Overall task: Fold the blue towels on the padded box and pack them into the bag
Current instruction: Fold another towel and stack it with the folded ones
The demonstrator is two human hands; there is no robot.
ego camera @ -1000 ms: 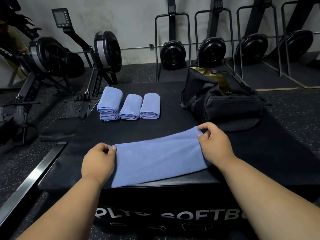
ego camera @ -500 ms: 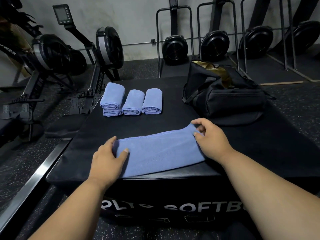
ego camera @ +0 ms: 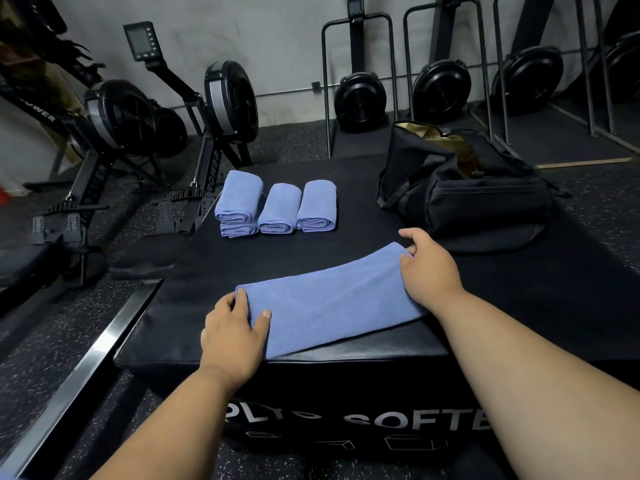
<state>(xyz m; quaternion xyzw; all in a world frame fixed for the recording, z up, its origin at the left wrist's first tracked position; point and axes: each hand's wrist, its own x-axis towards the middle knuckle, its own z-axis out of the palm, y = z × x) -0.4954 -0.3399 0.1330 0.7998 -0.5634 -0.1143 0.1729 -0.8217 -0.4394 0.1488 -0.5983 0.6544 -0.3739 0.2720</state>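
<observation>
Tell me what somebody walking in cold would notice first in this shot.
Probably the long blue towel stretched across the near edge of the padded box, the left hand gripping one end and the right hand pinching the other. Behind it, a row of folded towels sits at the box's far left, and an open black bag at its far right.

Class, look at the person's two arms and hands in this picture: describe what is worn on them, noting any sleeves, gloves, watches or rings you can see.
Both forearms are bare to the frame's edge, with no sleeves showing. The left hand and right hand wear no gloves. No watch, band or ring is visible.
</observation>
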